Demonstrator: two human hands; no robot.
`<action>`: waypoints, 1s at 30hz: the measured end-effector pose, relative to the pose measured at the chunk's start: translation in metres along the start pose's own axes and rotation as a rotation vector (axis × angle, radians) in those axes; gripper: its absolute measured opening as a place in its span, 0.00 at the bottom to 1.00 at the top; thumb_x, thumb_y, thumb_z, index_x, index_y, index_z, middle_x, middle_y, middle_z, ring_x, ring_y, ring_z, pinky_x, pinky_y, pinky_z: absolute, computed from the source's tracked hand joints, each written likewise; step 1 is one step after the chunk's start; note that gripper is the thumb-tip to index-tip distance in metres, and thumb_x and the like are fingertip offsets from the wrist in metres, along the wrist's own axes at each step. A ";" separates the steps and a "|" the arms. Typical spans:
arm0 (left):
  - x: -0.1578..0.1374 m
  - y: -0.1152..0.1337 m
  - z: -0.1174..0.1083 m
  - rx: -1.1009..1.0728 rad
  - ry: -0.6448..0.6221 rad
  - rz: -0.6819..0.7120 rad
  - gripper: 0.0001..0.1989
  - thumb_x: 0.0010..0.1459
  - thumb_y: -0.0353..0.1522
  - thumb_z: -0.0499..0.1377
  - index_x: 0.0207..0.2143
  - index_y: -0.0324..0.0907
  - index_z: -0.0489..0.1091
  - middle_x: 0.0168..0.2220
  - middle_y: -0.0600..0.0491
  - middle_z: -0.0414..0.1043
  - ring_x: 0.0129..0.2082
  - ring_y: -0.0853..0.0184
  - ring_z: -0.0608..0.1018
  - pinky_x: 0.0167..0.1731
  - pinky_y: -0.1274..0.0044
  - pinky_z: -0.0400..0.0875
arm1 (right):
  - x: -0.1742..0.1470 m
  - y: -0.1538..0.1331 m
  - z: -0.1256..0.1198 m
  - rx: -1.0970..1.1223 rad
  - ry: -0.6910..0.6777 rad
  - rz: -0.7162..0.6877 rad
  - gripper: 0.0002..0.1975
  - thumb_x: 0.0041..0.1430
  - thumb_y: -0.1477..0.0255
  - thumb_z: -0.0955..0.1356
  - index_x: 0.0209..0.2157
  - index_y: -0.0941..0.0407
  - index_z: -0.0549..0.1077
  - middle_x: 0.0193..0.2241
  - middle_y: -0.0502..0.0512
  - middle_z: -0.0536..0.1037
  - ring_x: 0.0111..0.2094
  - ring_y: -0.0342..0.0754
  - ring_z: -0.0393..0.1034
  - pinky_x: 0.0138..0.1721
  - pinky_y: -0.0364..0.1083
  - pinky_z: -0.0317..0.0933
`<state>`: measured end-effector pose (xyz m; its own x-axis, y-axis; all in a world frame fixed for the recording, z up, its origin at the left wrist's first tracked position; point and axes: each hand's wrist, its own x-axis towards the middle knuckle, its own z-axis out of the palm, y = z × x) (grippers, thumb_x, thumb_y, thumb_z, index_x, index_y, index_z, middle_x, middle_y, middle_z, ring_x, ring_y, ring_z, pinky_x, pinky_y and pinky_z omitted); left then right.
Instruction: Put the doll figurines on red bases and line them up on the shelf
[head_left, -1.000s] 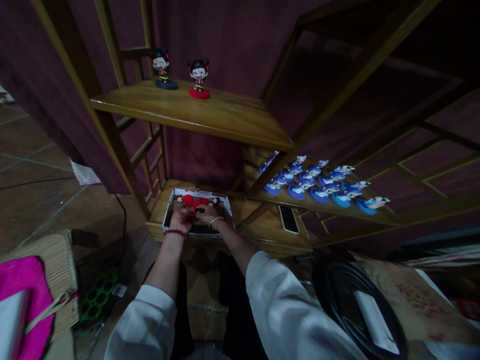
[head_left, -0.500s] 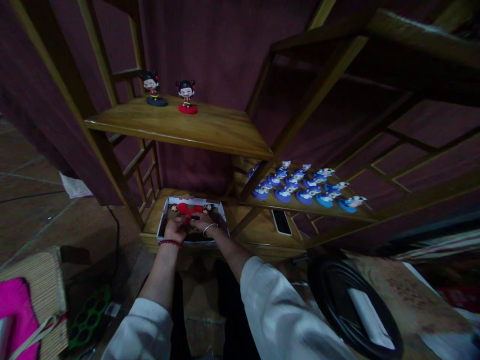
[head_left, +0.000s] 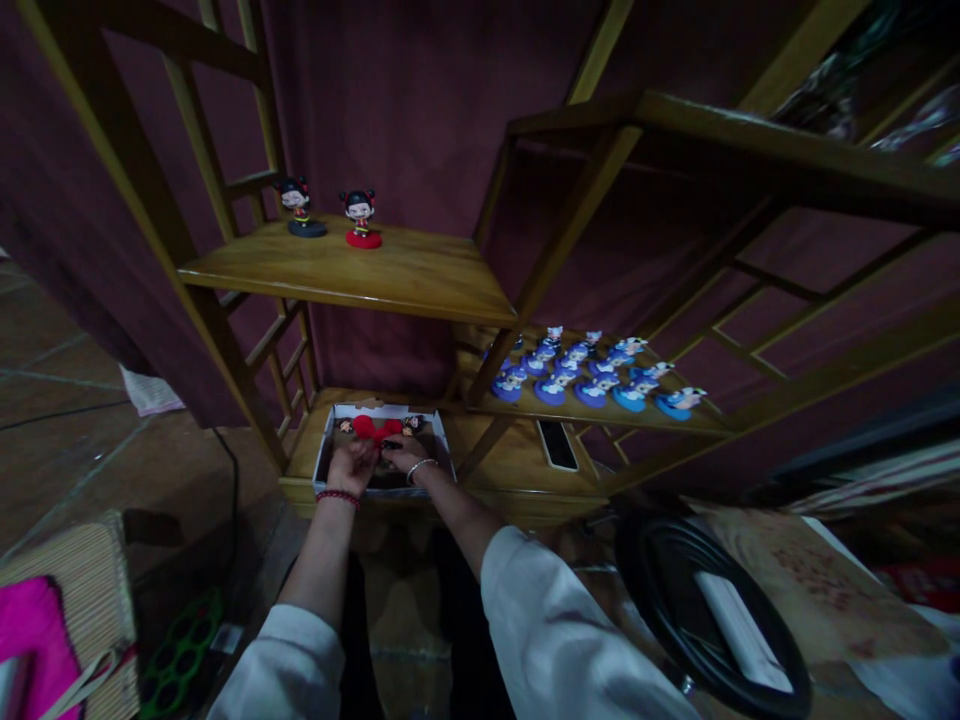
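Observation:
Both hands are inside a shallow white-edged box point(head_left: 442, 447) on the low shelf. My left hand point(head_left: 352, 466), with a red bead bracelet at the wrist, is curled palm inward near something red; its fingers are partly hidden. My right hand point(head_left: 406, 456), wearing a pale bracelet, pinches a small dark object point(head_left: 390, 445) too blurred to name. The fingertips of the two hands nearly meet. Just beyond them in the box lie red round pieces point(head_left: 365, 427) and small dark-haired figurines point(head_left: 412, 424).
Two dark-haired figurines stand on the upper shelf point(head_left: 420, 275), one on a red base point(head_left: 364, 240). Several blue-purple figurines point(head_left: 555, 385) fill the right shelf. A phone point(head_left: 557, 445) lies right of the box. A black ring-shaped object point(head_left: 637, 600) stands at lower right.
The view has shifted slightly, so the shelves sit a little lower and further left. Both hands stay together in the box, with only small finger movement.

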<state>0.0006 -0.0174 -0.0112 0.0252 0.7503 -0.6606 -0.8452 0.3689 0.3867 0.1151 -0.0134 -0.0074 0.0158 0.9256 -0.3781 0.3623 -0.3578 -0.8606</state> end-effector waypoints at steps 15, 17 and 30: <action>-0.026 -0.018 0.013 0.236 -0.092 0.153 0.09 0.49 0.19 0.51 0.24 0.36 0.69 0.28 0.51 0.72 0.28 0.75 0.73 0.34 0.81 0.68 | -0.007 0.005 -0.023 0.322 0.123 0.040 0.14 0.39 0.76 0.67 0.34 0.58 0.74 0.24 0.50 0.74 0.20 0.39 0.64 0.18 0.37 0.57; -0.029 -0.022 0.013 0.279 -0.123 0.216 0.09 0.48 0.19 0.52 0.24 0.36 0.70 0.29 0.51 0.72 0.29 0.75 0.73 0.36 0.81 0.67 | -0.012 0.004 -0.025 0.351 0.125 0.040 0.14 0.39 0.75 0.67 0.33 0.58 0.73 0.25 0.50 0.74 0.21 0.38 0.64 0.17 0.36 0.56; -0.053 -0.030 0.011 0.279 -0.192 0.337 0.09 0.47 0.18 0.54 0.28 0.37 0.69 0.25 0.54 0.71 0.26 0.76 0.73 0.33 0.81 0.67 | -0.040 -0.011 -0.025 0.414 0.057 -0.018 0.13 0.40 0.76 0.66 0.33 0.57 0.73 0.23 0.47 0.72 0.20 0.37 0.62 0.17 0.35 0.55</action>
<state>0.0308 -0.0621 0.0196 -0.1053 0.9316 -0.3479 -0.6483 0.2009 0.7344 0.1338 -0.0437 0.0254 0.0689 0.9333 -0.3523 -0.0423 -0.3501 -0.9357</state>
